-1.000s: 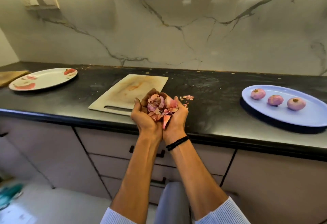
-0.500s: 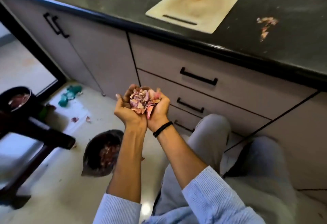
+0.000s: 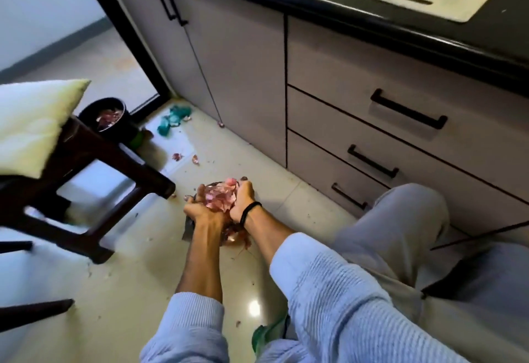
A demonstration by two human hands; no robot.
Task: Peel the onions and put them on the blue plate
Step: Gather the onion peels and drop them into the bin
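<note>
Both arms stretch from the bottom edge to mid-frame, left hand and right hand cupped together, fingers curled round onion peels.

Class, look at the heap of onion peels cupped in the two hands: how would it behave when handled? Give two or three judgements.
Probably very light and floppy: the onion peels are thin curled flakes. Likely to scatter: it takes the left hand and right hand cupped together, and stray flakes lie on the floor.
</note>
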